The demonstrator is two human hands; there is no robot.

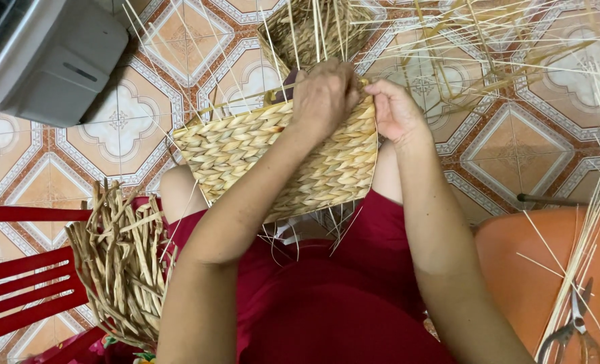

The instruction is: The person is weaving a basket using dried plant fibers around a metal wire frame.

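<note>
The left hand (323, 94) is being curled over the top edge of the basket (279, 158), its fingers pressed together and closed on the weave there. The right hand (395, 108) is being held just beside it at the basket's upper right corner, fingertips pinched on the rim; what strand is being pinched cannot be told. The two hands are nearly touching.

The basket, woven of pale braided fibre, is being propped on the lap, tilted, its lower edge resting against the red skirt (333, 303) and the knees. Thin stiff straws (313, 27) are sticking up from its far edge and fanning out over the tiled floor (118, 128).

A bundle of dried flat fibre (121, 263) is lying at the left, just beside the left forearm, partly over a red slatted chair (23, 283). A grey box (43, 57) is standing in the floor's upper left corner. At the right, an orange stool (536, 269) is carrying loose straws and a pair of scissors (573, 327) near its lower edge.
</note>
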